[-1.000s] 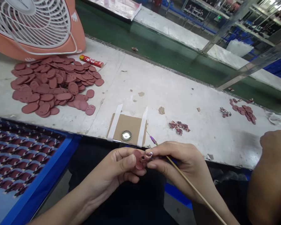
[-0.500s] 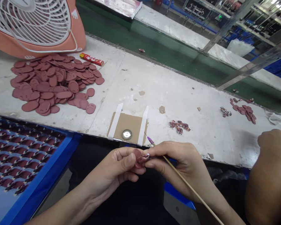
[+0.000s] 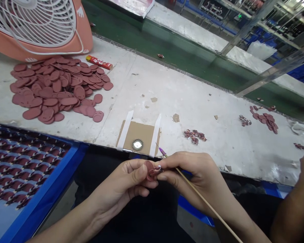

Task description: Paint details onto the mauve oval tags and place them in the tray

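My left hand (image 3: 128, 184) pinches a dark red oval piece (image 3: 149, 170) between thumb and fingers, just below the bench edge. My right hand (image 3: 192, 175) is closed on a thin wooden stick (image 3: 207, 202) with a purple tip (image 3: 162, 151) and presses a small patterned bit against the oval piece. Both hands meet in front of a taped cardboard pad (image 3: 139, 135) that carries a small round metal ring (image 3: 137, 144).
A heap of dark red oval pieces (image 3: 55, 87) lies by a pink fan (image 3: 40, 27) at the left. A blue tray (image 3: 27, 175) holds several rows of pieces. Small patterned bits (image 3: 194, 135) and more ovals (image 3: 266, 119) lie at the right. Another person's arm (image 3: 294, 209) is at the right edge.
My hands hold the same pose. The other person's arm at the right has dropped lower and moved away from the bench.
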A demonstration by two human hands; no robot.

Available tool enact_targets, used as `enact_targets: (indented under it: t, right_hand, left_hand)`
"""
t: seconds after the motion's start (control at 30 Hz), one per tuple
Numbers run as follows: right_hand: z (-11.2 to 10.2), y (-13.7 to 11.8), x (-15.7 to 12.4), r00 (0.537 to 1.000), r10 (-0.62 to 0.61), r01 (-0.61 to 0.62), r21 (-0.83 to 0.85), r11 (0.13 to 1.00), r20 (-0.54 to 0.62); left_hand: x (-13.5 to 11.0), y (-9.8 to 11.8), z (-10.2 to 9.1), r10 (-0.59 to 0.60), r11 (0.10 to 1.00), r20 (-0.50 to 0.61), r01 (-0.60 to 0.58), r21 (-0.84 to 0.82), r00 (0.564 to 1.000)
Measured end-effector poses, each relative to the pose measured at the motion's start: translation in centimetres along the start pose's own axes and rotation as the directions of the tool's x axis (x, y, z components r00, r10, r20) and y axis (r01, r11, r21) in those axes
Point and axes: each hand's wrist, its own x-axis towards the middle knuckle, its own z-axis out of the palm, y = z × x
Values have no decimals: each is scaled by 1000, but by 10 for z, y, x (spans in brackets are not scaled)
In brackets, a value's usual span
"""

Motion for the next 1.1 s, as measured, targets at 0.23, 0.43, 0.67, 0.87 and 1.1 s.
enact_targets:
  t: [0.23, 0.43, 0.67, 0.87, 1.1]
  right_hand:
    - [-1, -3, 4, 999, 0, 3, -63, 998, 41]
    - [1, -5, 7, 999, -19, 23, -85, 996, 48]
    - [3, -7, 9, 998, -18, 23, -94, 995, 60]
    - [4, -6, 12, 997, 3, 5, -87, 996, 83]
    - [9, -2, 15, 998, -28, 33, -99, 995, 52]
  left_hand:
    - [0, -1, 0, -27, 998, -47, 25, -59, 999]
    - [-2, -4, 0, -56, 991, -112, 42, -127, 992]
    - [-2, -6, -1, -63, 984, -107, 44, -174, 992]
    - [-1, -6, -1, -81, 976, -155, 47, -214, 985]
    - [-3, -9, -13, -113, 984, -303, 64, -167, 946]
